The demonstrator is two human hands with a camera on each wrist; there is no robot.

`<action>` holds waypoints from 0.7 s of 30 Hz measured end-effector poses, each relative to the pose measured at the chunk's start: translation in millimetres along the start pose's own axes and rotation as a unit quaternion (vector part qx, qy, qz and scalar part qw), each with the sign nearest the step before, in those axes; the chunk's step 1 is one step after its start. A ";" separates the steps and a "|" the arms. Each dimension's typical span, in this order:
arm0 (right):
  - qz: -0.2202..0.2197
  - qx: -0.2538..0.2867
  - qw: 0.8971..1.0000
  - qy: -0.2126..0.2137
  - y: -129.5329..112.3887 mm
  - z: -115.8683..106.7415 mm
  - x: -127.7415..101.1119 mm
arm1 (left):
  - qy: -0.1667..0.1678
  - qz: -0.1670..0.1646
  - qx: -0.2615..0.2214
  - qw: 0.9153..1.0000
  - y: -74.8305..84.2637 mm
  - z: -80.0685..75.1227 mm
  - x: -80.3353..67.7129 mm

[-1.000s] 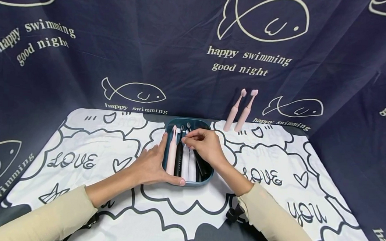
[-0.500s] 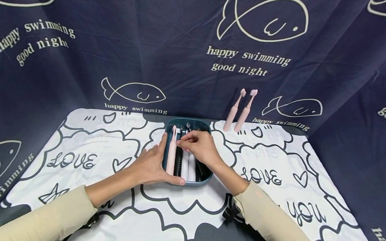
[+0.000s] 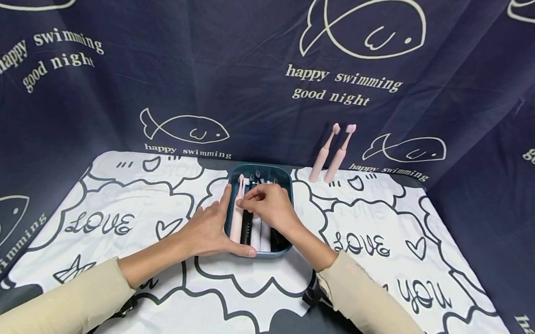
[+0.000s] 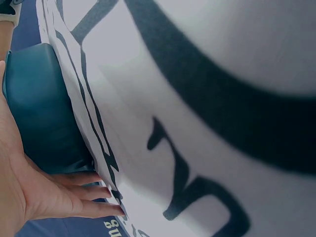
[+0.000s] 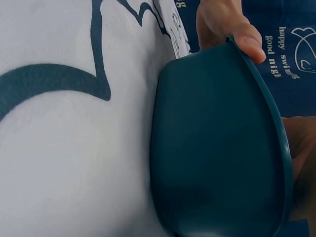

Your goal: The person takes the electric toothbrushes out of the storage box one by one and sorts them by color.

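Observation:
A dark teal box [image 3: 255, 255] holds several electric toothbrushes: a pink one [image 3: 236, 225], a black one [image 3: 246, 231], white ones [image 3: 261, 233] and more black ones to the right. My left hand [image 3: 208, 230] spans the box's near left corner, thumb on the front rim; in the left wrist view its fingers [image 4: 89, 192] reach straight along the wall. Thumb and forefinger together, my right hand [image 3: 269, 205] bends over the brushes, fingertips overlapping the pink toothbrush's upper handle. I cannot tell whether they grip it. The hand hides several brush necks.
Two pink electric toothbrushes [image 3: 320, 162] [image 3: 336, 165] stand at the back right by the dark blue fish-print curtain [image 3: 254, 84]. A white cloth with black line drawings [image 3: 158, 293] covers the table under the box.
My right hand has slid left across the toothbrushes, from the black one's neck to the pink one. A black brush head beside it has shifted slightly left. My left hand has stayed put.

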State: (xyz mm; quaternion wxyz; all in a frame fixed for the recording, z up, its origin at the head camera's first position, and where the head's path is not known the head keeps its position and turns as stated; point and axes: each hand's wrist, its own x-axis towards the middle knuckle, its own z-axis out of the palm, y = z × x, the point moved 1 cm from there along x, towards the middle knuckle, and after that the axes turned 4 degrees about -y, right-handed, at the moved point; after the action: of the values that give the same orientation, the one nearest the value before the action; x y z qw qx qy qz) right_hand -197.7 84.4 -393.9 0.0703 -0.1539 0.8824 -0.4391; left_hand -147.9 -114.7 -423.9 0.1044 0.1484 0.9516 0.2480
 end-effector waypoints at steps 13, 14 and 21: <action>0.018 -0.038 0.999 -0.009 -5.5 8.4 0.9 | -0.002 0.006 0.002 1.000 -0.3 0.1 0.0; 0.017 -0.043 0.999 -0.006 -5.5 9.3 1.3 | -0.002 0.006 0.001 1.000 -0.3 0.1 0.0; 0.006 -0.068 0.998 0.011 -9.6 13.9 1.0 | -0.003 0.008 -0.003 1.000 0.1 0.3 0.5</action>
State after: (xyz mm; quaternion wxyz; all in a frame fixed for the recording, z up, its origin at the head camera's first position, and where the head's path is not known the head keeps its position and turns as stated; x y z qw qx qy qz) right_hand -192.9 68.1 -394.6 0.0525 -0.1480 0.9120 -0.3790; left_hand -148.3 -114.3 -424.1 0.1062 0.1562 0.9493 0.2514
